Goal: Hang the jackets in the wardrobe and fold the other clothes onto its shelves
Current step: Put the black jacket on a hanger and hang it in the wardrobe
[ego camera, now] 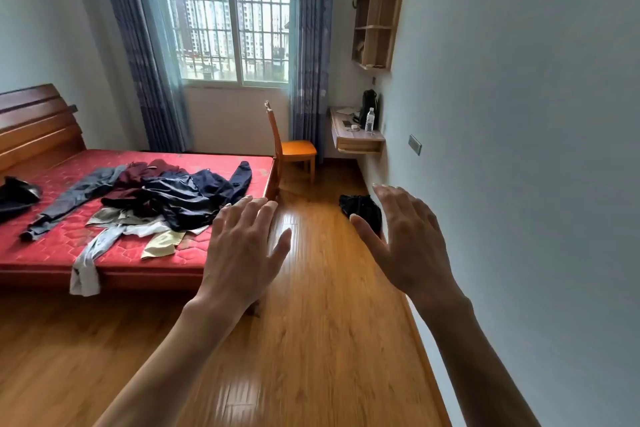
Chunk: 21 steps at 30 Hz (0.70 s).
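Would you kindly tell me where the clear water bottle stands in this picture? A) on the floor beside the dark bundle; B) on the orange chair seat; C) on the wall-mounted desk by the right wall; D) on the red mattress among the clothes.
C: the water bottle stands upright on the wall-mounted desk fixed to the right wall, next to a black bag, well apart from the chair and the bed.

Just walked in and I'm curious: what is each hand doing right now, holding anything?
Left hand: open, fingers spread, holding nothing.
Right hand: open, fingers spread, holding nothing.
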Available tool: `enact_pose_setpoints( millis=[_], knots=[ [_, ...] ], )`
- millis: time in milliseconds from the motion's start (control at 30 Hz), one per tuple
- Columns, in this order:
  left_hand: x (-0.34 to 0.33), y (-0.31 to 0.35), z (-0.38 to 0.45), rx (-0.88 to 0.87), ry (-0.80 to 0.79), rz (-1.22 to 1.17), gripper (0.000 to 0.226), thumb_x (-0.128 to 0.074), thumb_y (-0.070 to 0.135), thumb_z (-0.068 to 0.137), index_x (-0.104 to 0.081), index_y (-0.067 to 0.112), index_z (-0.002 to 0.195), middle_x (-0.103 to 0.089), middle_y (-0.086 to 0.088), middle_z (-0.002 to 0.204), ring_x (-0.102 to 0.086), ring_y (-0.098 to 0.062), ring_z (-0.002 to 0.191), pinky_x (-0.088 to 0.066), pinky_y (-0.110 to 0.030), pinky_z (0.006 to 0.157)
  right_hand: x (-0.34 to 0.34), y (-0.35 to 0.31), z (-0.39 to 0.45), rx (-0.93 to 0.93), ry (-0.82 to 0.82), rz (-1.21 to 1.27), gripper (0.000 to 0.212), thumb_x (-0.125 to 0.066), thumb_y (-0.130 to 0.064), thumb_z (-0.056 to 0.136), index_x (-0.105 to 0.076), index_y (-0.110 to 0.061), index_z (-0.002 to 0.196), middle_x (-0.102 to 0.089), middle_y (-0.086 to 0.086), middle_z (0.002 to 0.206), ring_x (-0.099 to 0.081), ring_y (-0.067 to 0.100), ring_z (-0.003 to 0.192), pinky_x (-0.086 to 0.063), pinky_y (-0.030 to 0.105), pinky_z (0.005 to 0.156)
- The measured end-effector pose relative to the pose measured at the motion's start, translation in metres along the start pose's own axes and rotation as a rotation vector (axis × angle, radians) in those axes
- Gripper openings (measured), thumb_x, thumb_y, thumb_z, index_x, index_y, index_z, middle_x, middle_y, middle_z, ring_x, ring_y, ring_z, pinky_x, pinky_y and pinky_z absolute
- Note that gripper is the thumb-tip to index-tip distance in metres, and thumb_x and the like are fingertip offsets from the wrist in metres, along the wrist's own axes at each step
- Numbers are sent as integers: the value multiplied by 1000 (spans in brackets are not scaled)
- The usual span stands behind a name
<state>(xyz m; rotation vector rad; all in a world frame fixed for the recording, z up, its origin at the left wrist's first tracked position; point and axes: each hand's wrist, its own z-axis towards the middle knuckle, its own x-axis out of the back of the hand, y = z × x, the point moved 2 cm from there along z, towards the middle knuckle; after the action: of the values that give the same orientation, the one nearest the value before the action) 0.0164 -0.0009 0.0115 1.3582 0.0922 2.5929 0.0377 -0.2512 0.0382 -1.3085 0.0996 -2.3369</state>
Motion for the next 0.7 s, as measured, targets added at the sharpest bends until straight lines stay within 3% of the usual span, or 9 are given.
enact_pose_setpoints(
  millis=[533, 700],
  knots=[
    [-102, -42, 144, 161, -4, 123, 61, -37, 56, 99, -55, 14, 140, -61, -6, 139, -54, -27, 133, -42, -50, 112, -125, 67, 170, 152, -50, -6, 71, -37, -71, 99, -56, -21, 146, -62, 2, 144, -57, 25, 135, -43, 50, 115],
    [-121, -57, 178, 244, 1, 175, 60, -40, 55, 100, -56, 14, 140, -61, -5, 139, -53, -26, 134, -42, -51, 114, -164, 72, 227, 259, -94, -19, 72, -31, -72, 101, -48, -23, 151, -57, 0, 148, -49, 22, 142, -35, 45, 119]
  ],
)
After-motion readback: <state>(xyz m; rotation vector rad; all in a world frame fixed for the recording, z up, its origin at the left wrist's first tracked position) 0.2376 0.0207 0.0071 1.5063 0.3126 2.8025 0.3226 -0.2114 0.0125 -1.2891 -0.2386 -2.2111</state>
